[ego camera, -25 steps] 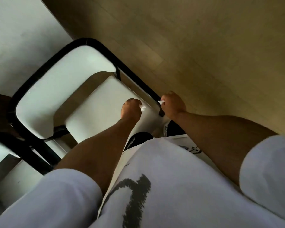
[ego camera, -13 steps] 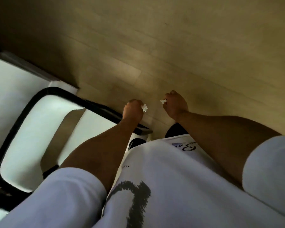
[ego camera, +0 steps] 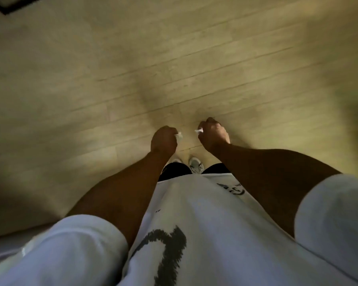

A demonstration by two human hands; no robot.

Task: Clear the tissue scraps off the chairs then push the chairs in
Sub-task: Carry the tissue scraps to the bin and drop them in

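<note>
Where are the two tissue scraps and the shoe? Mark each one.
Left tissue scrap [ego camera: 179, 135]: head view, white tip poking from the left hand.
Right tissue scrap [ego camera: 198, 131]: head view, white tip poking from the right hand.
Shoe [ego camera: 196, 165]: head view, toe.

2 white tissue scraps [ego camera: 179, 135] [ego camera: 198, 131] poke out of curled fingers.

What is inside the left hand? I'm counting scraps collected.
A white tissue scrap pokes out of the left hand, whose fingers curl round it. How much more tissue sits within the fist is covered, so a count is not possible.
</note>
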